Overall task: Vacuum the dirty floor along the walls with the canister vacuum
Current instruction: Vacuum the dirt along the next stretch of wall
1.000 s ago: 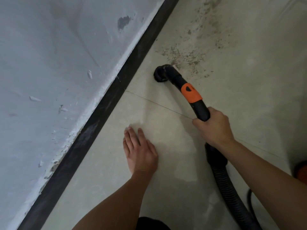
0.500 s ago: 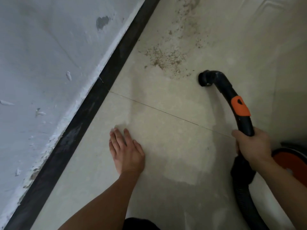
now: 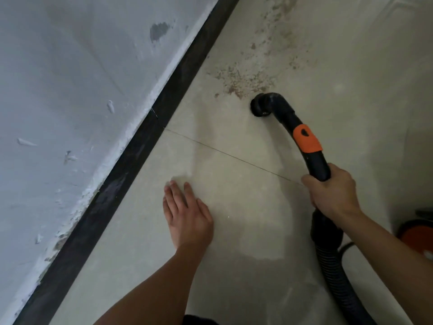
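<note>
Resting its round mouth (image 3: 259, 108) on the tiled floor (image 3: 246, 231), the black curved wand (image 3: 284, 113) of the canister vacuum sits at the near edge of a patch of brown grit (image 3: 243, 82). The mouth is touching or just beside the nearest crumbs; which of the two cannot be told. An orange collar (image 3: 307, 140) wraps the wand partway along it. Just near of that collar the right hand (image 3: 332, 193) grasps the tube, fingers curled fully round it. A ribbed black hose (image 3: 337, 275) runs from under this hand toward the near right edge of the view. A thin black cord (image 3: 349, 245) loops beside the hose. The orange canister body (image 3: 417, 233) shows at the right edge, mostly cut off.

Left of the wand and well apart from it, the left hand (image 3: 187, 219) lies palm down on the floor, released, with fingers straight and close together and pointing far. A fine grout line (image 3: 234, 156) crosses the tiles between the wand's mouth and the left hand, running from the skirting toward the right hand. More grit is scattered far beyond the main patch, thinning toward the top of the view.

A black skirting board (image 3: 131, 165) runs on a diagonal from near left to far. Above it stands a white wall (image 3: 70, 90) with rough plaster lumps, crumbling filler along its foot and one grey bare spot (image 3: 159, 31).
</note>
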{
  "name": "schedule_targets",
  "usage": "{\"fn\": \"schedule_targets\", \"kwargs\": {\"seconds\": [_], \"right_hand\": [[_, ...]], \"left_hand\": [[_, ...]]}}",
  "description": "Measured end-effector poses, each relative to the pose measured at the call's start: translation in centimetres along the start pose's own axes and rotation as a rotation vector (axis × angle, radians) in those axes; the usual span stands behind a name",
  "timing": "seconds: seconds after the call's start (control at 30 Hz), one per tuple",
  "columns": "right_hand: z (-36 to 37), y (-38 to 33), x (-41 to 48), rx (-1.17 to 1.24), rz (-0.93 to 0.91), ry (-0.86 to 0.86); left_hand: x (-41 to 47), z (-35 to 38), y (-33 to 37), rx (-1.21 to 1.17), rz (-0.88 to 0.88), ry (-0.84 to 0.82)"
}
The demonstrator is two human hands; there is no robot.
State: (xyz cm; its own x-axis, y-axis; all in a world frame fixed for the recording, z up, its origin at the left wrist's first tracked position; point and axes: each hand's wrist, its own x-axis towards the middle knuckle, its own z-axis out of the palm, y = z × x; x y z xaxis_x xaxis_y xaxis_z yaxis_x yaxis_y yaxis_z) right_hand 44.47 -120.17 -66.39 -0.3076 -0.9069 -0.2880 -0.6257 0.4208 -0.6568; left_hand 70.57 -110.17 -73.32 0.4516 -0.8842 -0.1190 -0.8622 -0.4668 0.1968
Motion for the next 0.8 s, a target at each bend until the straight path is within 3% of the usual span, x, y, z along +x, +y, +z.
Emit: {"fn": "schedule_targets", "kwargs": {"seconds": [0.2, 0.33, 0.5, 0.8], "right_hand": [[0.7, -2.9, 2.7, 0.030, -0.013, 0.062], [2.7, -3.6, 1.7, -0.042, -0.105, -0.089], [3.1, -5.6, 4.1, -0.021, -0.070, -0.010], [6.1, -9.9, 7.9, 0.002, -0.127, -0.072]], "left_hand": [[0.2, -0.1, 0.4, -0.017, -0.002, 0.009], [-0.1, 0.1, 0.0, -0.006, -0.005, -0.007], [0.0, 0.2, 0.2, -0.009, 0.008, 0.009], [0.0, 0.1, 0.2, -0.016, 0.021, 0.023]]}}
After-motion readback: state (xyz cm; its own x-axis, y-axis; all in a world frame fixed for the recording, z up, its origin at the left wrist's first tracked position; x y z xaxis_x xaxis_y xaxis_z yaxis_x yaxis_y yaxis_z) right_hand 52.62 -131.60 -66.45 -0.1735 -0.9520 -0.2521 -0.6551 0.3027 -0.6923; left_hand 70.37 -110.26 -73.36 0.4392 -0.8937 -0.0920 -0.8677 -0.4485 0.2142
